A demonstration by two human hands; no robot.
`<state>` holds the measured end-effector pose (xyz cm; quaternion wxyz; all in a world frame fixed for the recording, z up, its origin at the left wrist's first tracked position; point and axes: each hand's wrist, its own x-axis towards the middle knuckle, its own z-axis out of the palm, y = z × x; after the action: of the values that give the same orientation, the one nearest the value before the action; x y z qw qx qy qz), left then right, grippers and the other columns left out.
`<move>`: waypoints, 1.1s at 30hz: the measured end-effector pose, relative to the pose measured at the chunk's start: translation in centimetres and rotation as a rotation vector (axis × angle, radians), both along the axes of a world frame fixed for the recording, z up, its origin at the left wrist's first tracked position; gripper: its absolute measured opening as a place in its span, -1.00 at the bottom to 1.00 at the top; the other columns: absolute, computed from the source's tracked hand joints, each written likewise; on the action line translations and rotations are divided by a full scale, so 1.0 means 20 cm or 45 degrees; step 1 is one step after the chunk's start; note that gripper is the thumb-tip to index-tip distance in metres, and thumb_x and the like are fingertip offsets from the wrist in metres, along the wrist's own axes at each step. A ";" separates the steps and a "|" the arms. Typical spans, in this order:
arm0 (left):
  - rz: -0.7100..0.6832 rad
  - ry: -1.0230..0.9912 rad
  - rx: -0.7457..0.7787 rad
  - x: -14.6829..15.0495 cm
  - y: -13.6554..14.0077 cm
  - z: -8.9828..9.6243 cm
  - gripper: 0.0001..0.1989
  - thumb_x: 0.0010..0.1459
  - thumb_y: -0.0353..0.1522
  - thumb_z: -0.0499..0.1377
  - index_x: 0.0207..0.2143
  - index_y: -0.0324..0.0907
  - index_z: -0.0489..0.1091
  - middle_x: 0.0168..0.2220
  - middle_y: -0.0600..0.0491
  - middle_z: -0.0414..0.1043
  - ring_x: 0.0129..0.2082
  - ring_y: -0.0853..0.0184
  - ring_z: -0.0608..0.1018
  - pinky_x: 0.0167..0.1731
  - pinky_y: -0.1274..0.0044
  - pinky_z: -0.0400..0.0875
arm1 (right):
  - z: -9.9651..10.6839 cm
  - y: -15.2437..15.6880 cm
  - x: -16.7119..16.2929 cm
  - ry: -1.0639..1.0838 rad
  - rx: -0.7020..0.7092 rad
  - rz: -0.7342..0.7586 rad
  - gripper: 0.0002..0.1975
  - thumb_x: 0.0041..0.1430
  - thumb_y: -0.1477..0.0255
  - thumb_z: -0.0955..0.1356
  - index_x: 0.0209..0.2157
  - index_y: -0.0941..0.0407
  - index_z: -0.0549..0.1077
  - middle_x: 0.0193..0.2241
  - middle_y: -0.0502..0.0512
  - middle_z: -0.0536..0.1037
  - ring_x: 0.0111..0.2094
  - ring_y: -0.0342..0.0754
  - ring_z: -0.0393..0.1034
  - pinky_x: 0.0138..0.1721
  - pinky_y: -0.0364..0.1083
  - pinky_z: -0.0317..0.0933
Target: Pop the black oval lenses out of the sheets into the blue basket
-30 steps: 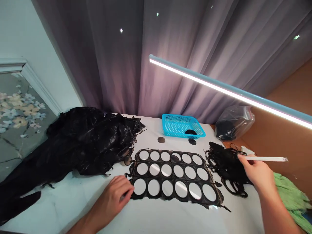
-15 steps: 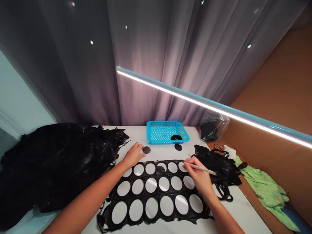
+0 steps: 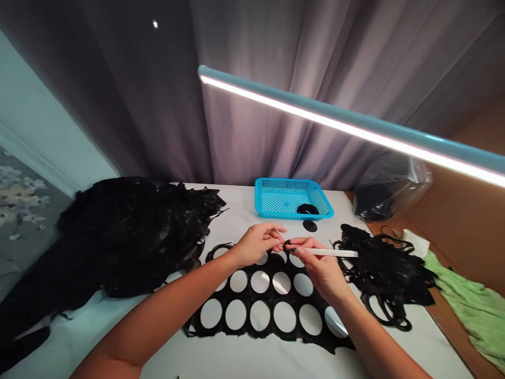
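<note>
A black sheet with rows of round holes [image 3: 270, 296] lies flat on the white table [image 3: 236, 363]. My right hand [image 3: 320, 264] grips a slim white pen-like tool [image 3: 335, 253] over the sheet's far edge. Just left of it, my left hand [image 3: 258, 245] has its fingers bent and drawn together. A small dark piece [image 3: 288, 243] shows where the fingertips of both hands meet; its shape is mostly hidden. One black disc [image 3: 310, 226] lies on the table in front of the blue basket [image 3: 259, 202], and other black discs [image 3: 307, 209] are inside it.
A large heap of black sheet material [image 3: 138, 237] covers the left side. Black scraps [image 3: 389, 268] pile up on the right, beside a green cloth [image 3: 465, 300]. Behind them stands a clear plastic bag [image 3: 394, 181]. A bright tube lamp [image 3: 335, 113] crosses above the table.
My left hand has moved right, from beside a brownish disc to my right hand. That disc no longer shows on the table. The whole view has shifted.
</note>
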<state>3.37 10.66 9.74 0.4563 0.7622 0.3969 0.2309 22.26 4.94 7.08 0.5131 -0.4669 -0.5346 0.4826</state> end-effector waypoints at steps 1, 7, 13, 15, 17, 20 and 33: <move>0.014 -0.008 -0.011 -0.06 -0.03 0.03 -0.67 0.27 -0.47 0.04 0.09 -0.24 0.28 -0.18 -0.02 0.51 -0.28 0.35 0.58 -0.26 0.52 0.44 | 0.00 0.00 0.04 -0.035 0.006 -0.048 -0.75 0.18 0.19 0.37 -0.44 0.06 0.41 -0.14 0.15 0.57 -0.05 0.12 0.46 -0.02 0.11 0.31; 0.085 0.237 -0.032 -0.63 -0.36 0.09 -0.92 0.12 -0.44 0.17 -0.44 -0.14 0.39 -0.41 0.13 0.39 -0.39 0.34 0.45 -0.40 0.57 0.30 | 0.02 -0.07 0.57 -0.830 0.128 -0.836 -0.73 0.09 0.13 0.35 -0.50 0.02 0.36 -0.10 0.23 0.51 -0.05 0.27 0.40 -0.09 0.24 0.24; 0.478 0.772 0.195 -0.87 -0.74 -0.09 -0.81 0.09 -0.32 0.26 -0.30 -0.10 0.28 -0.30 0.10 0.34 -0.34 0.24 0.46 -0.43 0.53 0.32 | 0.02 -0.13 0.66 -1.031 0.025 -1.035 -0.77 0.15 0.09 0.28 -0.44 -0.08 0.32 -0.49 0.12 0.42 -0.29 0.27 0.39 -0.39 0.14 0.22; 0.517 0.720 0.289 -0.85 -0.81 -0.14 -0.79 0.13 -0.33 0.24 -0.18 -0.09 0.31 -0.24 0.07 0.32 -0.28 0.23 0.46 -0.36 0.51 0.37 | -0.02 -0.11 0.56 -0.885 -0.040 -0.832 -0.73 0.16 0.03 0.27 -0.33 -0.08 0.36 -0.51 0.08 0.45 -0.51 0.11 0.32 -0.52 0.04 0.18; 0.460 0.630 0.338 -0.82 -0.83 -0.15 -0.75 0.18 -0.39 0.19 -0.07 -0.06 0.34 -0.21 0.06 0.30 -0.23 0.24 0.44 -0.28 0.49 0.39 | -0.07 -0.07 0.45 -0.828 -0.051 -0.597 -0.63 0.20 -0.01 0.21 -0.21 -0.04 0.39 -0.48 0.07 0.52 -0.57 0.02 0.32 -0.53 -0.01 0.19; 0.256 0.578 0.387 -0.79 -0.83 -0.14 -0.81 0.24 -0.48 0.09 -0.17 -0.06 0.43 -0.21 0.04 0.27 -0.23 0.27 0.40 -0.28 0.50 0.38 | -0.12 -0.02 0.30 -0.872 -0.021 -0.313 -0.54 0.27 -0.01 0.14 -0.15 0.02 0.42 -0.39 0.09 0.60 -0.46 0.01 0.46 -0.39 -0.05 0.29; 0.040 0.557 0.755 -0.84 -0.89 -0.20 -0.75 0.35 -0.53 -0.02 -0.28 -0.16 0.42 -0.33 0.03 0.37 -0.32 0.31 0.41 -0.32 0.45 0.36 | -0.22 0.06 0.06 -0.997 0.126 0.043 -0.74 0.29 0.22 0.19 -0.26 0.05 0.41 -0.06 0.17 0.55 -0.10 0.09 0.44 -0.08 0.04 0.24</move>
<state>-13.48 -7.07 5.84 0.1161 0.8865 0.4126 0.1745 23.48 6.18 2.70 0.2843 -0.5815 -0.7201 0.2500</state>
